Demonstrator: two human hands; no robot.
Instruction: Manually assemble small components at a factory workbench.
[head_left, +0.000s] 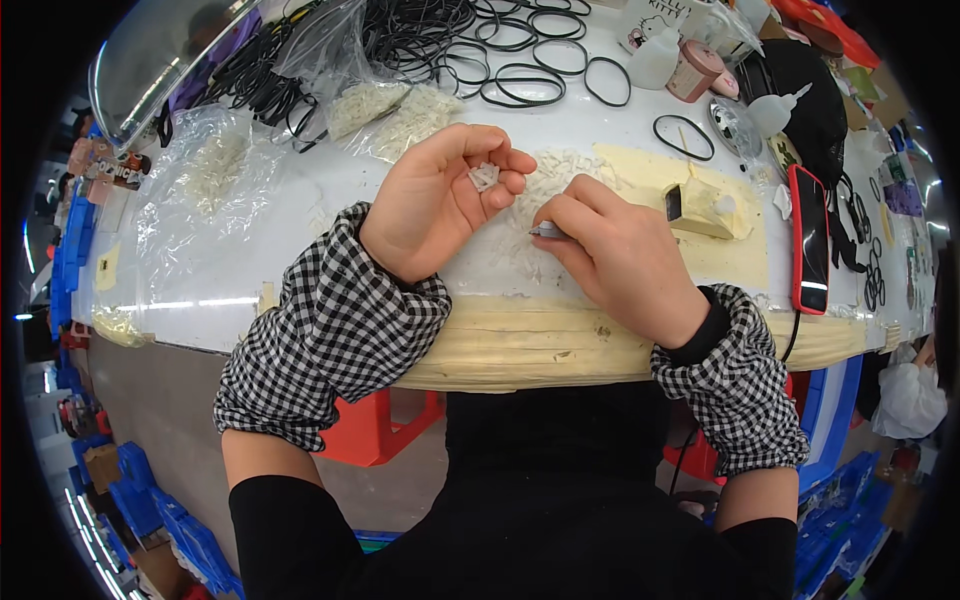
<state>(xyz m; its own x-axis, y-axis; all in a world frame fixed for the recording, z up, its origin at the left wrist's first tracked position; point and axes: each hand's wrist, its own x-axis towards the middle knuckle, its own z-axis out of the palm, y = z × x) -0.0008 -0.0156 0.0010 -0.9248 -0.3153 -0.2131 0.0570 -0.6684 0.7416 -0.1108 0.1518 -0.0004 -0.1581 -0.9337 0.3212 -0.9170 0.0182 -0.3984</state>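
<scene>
My left hand (430, 205) is turned palm up with its fingers curled. Several small whitish translucent pieces (483, 177) lie in it, against the fingers. To the right, my right hand (625, 250) is closed in a pinch, palm down, just above the table. A small grey object (547, 231) pokes out between its thumb and fingers; the rest is hidden, so I cannot tell its kind. Loose whitish pieces (570, 168) are spread on the table behind and between my hands. The two hands do not touch.
Bags of whitish pieces (400, 115) lie behind my left hand, a clear bag (205, 180) further left. Black rubber rings (525, 85) and cords spread at the back. A tape-wrapped block (712, 210) and a red-edged phone (810, 240) lie right. Yellowish tape covers the table's front edge (540, 345).
</scene>
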